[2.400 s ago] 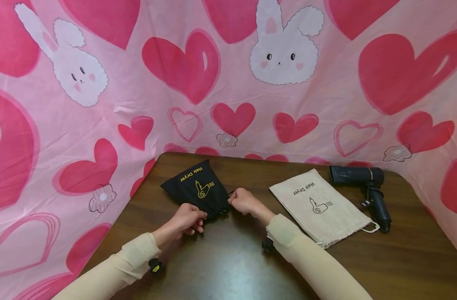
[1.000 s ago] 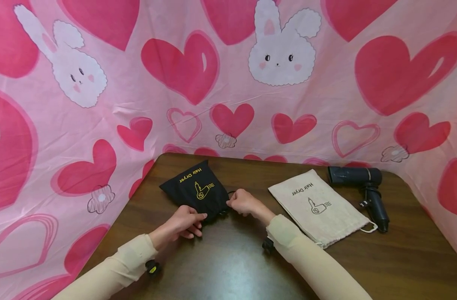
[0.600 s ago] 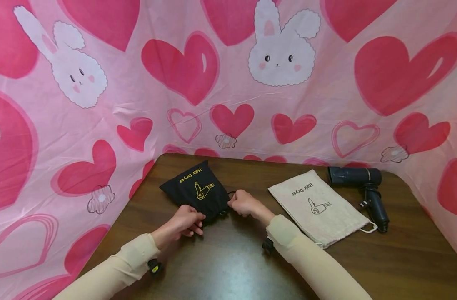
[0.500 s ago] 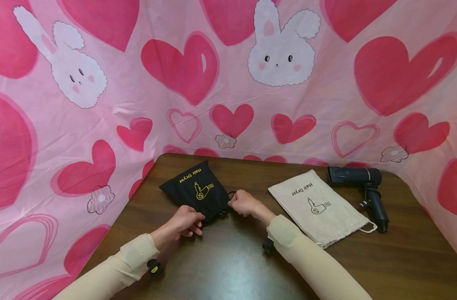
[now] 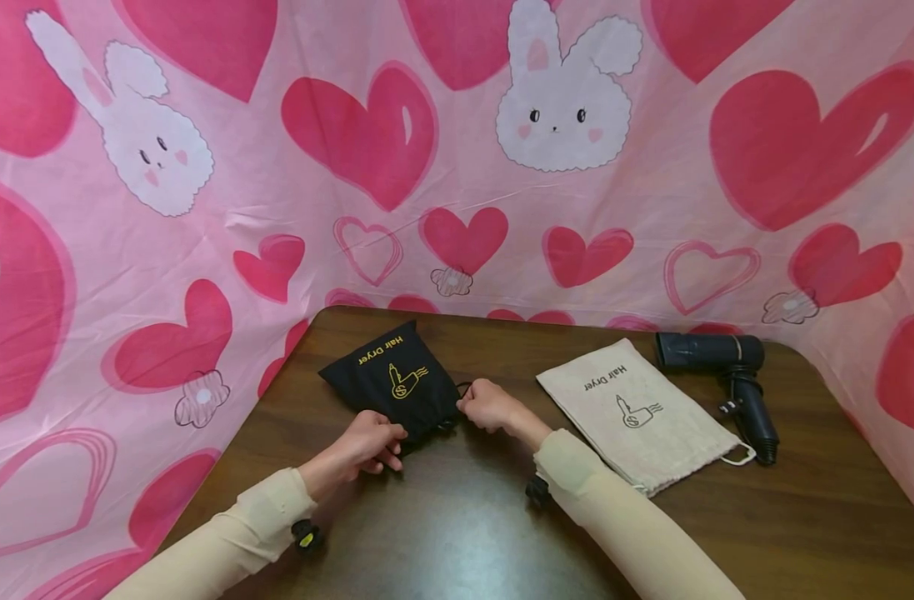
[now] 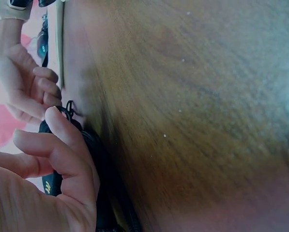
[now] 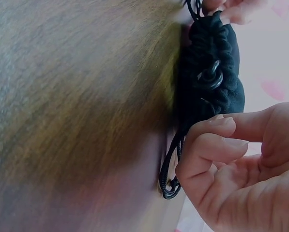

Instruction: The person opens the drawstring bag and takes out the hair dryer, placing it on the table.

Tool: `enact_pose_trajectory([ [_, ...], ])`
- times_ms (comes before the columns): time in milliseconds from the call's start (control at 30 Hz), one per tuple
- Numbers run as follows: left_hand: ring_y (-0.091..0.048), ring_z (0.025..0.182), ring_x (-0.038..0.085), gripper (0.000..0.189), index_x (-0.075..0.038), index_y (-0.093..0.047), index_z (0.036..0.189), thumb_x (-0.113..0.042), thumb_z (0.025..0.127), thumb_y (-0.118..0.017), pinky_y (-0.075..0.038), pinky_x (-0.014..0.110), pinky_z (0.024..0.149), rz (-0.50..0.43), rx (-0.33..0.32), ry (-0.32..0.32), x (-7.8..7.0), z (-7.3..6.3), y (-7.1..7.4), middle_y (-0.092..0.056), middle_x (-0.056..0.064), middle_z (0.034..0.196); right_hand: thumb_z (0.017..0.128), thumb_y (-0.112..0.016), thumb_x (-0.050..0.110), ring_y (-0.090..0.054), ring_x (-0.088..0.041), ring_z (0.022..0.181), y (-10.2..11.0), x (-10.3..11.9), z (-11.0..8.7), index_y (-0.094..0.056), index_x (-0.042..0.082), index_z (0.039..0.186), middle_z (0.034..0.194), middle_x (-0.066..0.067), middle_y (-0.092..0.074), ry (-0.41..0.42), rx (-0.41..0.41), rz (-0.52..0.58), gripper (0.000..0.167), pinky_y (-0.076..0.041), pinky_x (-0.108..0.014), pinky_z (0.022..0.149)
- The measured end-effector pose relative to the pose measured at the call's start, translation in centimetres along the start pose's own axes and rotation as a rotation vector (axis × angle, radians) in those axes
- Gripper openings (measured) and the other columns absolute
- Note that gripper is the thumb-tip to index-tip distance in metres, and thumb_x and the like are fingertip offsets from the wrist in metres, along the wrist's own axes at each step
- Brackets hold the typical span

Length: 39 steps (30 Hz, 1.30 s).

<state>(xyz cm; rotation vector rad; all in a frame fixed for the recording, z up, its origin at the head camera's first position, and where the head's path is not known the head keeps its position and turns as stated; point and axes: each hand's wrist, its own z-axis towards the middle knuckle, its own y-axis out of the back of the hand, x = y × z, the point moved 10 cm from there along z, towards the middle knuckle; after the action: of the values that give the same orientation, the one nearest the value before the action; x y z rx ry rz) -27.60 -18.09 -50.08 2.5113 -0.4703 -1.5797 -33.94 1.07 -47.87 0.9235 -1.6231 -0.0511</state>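
Observation:
A black drawstring bag (image 5: 392, 383) with yellow "Hair Dryer" print lies at the table's back left, its mouth toward me. At the left end of that mouth, my left hand (image 5: 370, 442) pinches the bag's edge with thumb and forefinger. My right hand (image 5: 490, 406) pinches the opposite end, where the black cord (image 7: 168, 181) hangs out in a loop beside the fingers. Gathered folds run along the mouth (image 7: 209, 43) in the right wrist view, and something black and rounded shows in it. Whether each hand has cord or cloth between the fingertips is hidden.
To the right lies a beige drawstring bag (image 5: 636, 417) with the same print in black and white cords. Beyond it rests a black hair dryer (image 5: 711, 354) with its handle toward me. A pink heart-patterned cloth (image 5: 397, 167) surrounds the brown table (image 5: 442, 533).
Both hands keep their hold at the two ends of the black bag's mouth. My left hand has shifted slightly left. The beige bag and hair dryer stay put.

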Motion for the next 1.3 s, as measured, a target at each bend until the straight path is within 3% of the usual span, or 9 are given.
enact_pose_trajectory([
  [1300, -0.063, 0.051, 0.012, 0.02, 0.0, -0.062, 0.082, -0.011, 0.1, -0.063, -0.041, 0.021, 0.044, 0.012, 0.001, -0.008, -0.1, -0.76, 0.74, -0.06, 0.005, 0.068, 0.108, -0.058, 0.014, -0.032, -0.011, 0.044, 0.44, 0.2, -0.06, -0.046, 0.013, 0.053, 0.051, 0.003, -0.037, 0.011, -0.009, 0.016, 0.056, -0.029, -0.026, 0.044],
])
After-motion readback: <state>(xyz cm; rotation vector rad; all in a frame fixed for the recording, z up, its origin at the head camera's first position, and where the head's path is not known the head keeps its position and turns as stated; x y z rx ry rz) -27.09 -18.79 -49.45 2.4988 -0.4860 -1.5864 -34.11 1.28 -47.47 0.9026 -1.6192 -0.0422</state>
